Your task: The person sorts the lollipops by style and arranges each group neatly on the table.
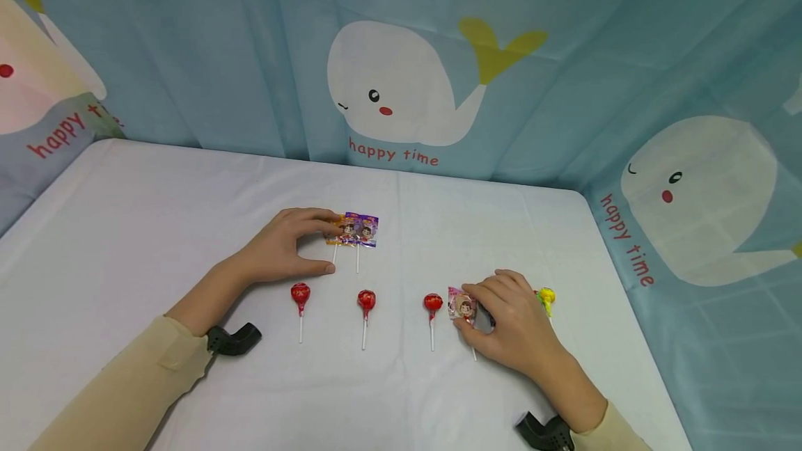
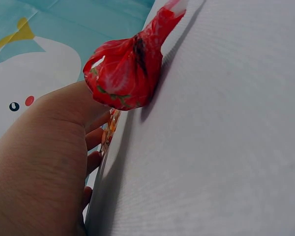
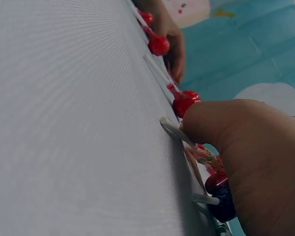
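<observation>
Here's the left hand [image 1: 282, 246] at the far side, fingers nearly straight over the orange-wrapped lollipop [image 1: 341, 240], thumb spread well away from them by the stick; it touches without any clear grip. And right there is the hazard: that packet meets or overlaps the purple-wrapped lollipop [image 1: 367, 230], so a sideways drag of the fingertips could shove both askew on the white worktop [image 1: 376, 402]. Over to the right hand [image 1: 510, 322], thumb and forefinger curled on opposite edges of the pink-wrapped lollipop [image 1: 461, 303], a modest gap between the tips; how firmly they pinch, I can't tell. Squeeze too hard and the wrapper might crumple; hold too lightly and it might slip and swing its stick round. Tight quarters here too: the right-hand red lollipop [image 1: 433, 303] lies just beside that packet, and a careless thumb could roll its round head out of place. Look under the palm, where the right wrist view catches a dark blue lollipop [image 3: 222, 205], mostly screened from above, an easy one to knock unseen. The yellow lollipop [image 1: 547, 296] beyond the knuckles risks a nudge as well. Back left, the left-hand red lollipop [image 1: 300, 292] sits below the thumb, and a low wrist could catch it.
</observation>
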Available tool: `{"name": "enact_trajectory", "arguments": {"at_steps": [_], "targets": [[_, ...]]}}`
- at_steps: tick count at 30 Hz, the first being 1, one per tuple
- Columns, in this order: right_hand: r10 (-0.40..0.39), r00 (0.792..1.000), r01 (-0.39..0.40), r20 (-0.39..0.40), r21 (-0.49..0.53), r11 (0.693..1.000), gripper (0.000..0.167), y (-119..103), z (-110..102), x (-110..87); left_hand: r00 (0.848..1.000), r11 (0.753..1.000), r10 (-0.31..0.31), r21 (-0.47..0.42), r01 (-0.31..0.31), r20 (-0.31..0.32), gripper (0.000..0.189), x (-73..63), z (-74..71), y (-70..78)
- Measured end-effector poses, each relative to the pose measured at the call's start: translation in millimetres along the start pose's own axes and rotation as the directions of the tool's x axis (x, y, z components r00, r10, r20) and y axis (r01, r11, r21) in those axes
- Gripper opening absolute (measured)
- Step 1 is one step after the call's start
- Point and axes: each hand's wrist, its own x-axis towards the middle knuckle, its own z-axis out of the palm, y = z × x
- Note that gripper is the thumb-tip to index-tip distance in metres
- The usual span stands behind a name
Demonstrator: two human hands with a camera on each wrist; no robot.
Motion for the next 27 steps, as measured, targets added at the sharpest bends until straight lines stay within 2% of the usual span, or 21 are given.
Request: {"name": "enact_trajectory", "arguments": {"at_steps": [12,19,27], "targets": [[-0.006,1.000,0.006,-0.010,0.004,1.000,0.039,1.1,0.3,1.0,1.000,1.000,0.003,-0.004,-0.003,0.001,0.062,-0.1,-0.2,-0.5],[0.006,1.000,-0.007,0.025,0.042,0.999,0.036,1.4,2.1,0.8,1.000,1.000,-0.003,0.000,0.003,0.003,0.062,-0.1,0.0,0.7],[0.018,0.999,-0.019,0.029,0.048,0.999,0.028,-0.7,5.4,3.6,1.000,1.000,-0.009,-0.002,0.009,-0.001,0.062,-0.7,-1.3,2.9]]}}
